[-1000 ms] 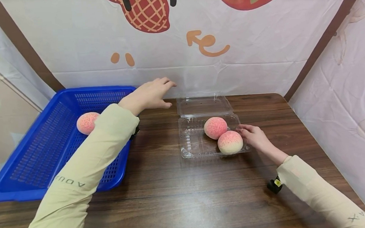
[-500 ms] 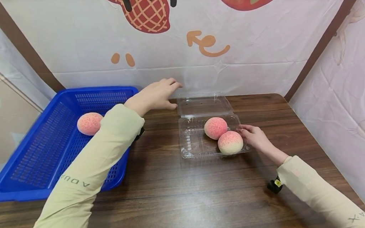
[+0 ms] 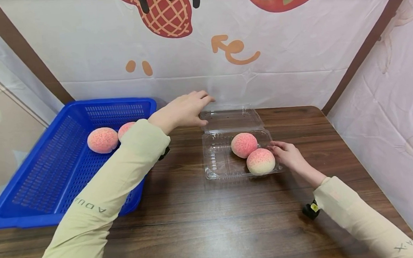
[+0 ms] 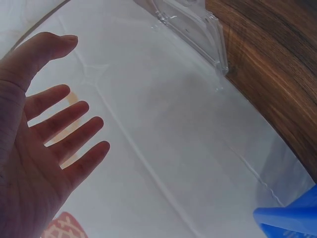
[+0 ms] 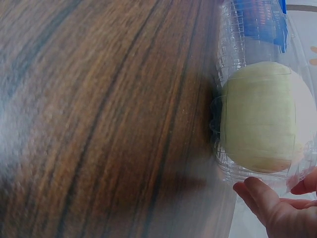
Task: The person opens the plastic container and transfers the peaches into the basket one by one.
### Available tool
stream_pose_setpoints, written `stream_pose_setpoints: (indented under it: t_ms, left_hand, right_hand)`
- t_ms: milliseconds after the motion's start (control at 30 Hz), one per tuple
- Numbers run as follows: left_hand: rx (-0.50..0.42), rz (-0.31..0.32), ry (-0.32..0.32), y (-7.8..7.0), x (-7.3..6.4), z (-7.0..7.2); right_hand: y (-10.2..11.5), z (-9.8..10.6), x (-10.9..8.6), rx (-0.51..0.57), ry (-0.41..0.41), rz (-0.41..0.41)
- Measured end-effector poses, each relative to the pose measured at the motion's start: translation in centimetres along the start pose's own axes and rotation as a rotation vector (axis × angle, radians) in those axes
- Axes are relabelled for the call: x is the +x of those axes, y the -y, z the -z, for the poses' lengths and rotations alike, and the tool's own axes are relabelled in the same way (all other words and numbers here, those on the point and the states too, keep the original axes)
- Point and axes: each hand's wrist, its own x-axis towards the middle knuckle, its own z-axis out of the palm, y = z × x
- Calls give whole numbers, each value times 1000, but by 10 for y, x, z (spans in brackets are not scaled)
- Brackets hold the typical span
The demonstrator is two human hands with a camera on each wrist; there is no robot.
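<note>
My left hand (image 3: 185,110) hovers between the blue basket and the raised lid (image 3: 232,120) of a clear plastic clamshell box (image 3: 218,160). Its fingers are spread and hold nothing, as the left wrist view confirms. At the box's right end, my right hand (image 3: 287,154) pinches the rim between thumb and fingers. Two pink-and-cream peaches, a rear peach (image 3: 244,145) and a front peach (image 3: 261,161), lie touching in the right half of the box. In the right wrist view, a pale peach (image 5: 260,119) shows through the clear wall beside my fingers.
A blue perforated basket (image 3: 21,221) stands at the left. Inside it lie a peach (image 3: 102,140) and another peach (image 3: 125,129), partly hidden by my left sleeve. A printed cloth (image 3: 188,77) hangs behind the wooden table (image 3: 214,225).
My left hand has moved right, away from the basket and toward the lid. A second peach in the basket has come into sight. The right hand and the box stay put.
</note>
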Motion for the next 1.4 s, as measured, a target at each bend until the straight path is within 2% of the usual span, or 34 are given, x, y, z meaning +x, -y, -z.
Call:
stream_pose_setpoints:
  t_ms: [800, 1400]
  left_hand:
    - [26, -36, 26, -21, 10, -1]
    - [14, -74, 12, -33, 21, -8]
  right_hand:
    - [1, 0, -1, 19, 7, 0]
    - [-1, 0, 0, 24, 7, 5]
